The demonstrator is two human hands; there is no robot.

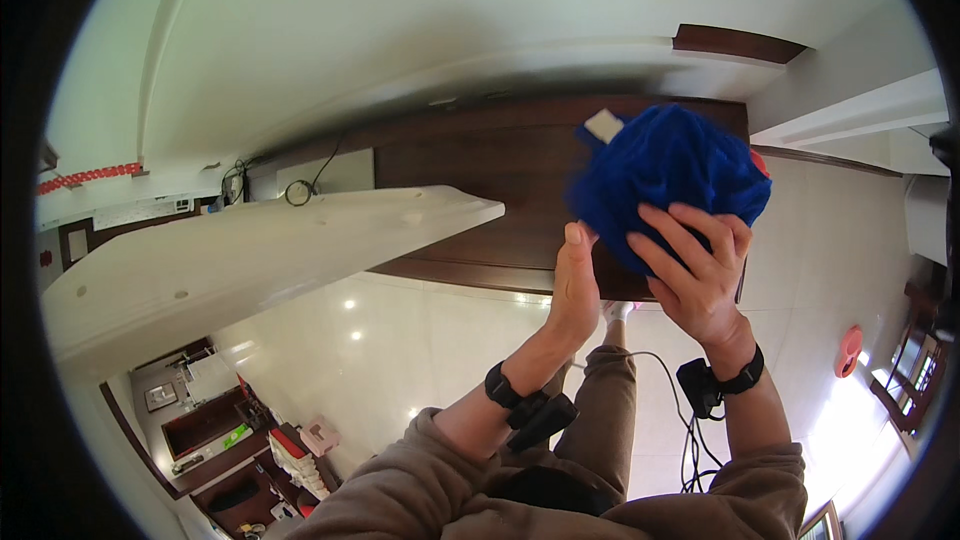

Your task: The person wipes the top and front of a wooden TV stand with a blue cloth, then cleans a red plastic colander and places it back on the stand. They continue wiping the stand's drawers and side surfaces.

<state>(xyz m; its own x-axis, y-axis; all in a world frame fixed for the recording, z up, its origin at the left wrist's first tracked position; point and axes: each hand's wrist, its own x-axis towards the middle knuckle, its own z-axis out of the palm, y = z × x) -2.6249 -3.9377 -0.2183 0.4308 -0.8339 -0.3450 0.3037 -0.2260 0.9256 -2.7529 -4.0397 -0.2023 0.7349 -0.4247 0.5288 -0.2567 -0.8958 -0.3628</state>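
A bunched piece of deep blue cloth, blurred at its left side, is held up over a dark wooden cabinet top. A pale tag sticks out at its upper left, and a bit of red shows at its right edge. My right hand is pressed on the lower right of the cloth with fingers spread. At the lower left, my left hand supports it; the thumb is visible, the fingers mostly hidden by the cloth. What lies inside or under the cloth cannot be seen.
A large white casing juts over the cabinet from the left. Cables hang by my right wrist. On the glossy tile floor are a pink stool and a coral plastic item. A white wall backs the cabinet.
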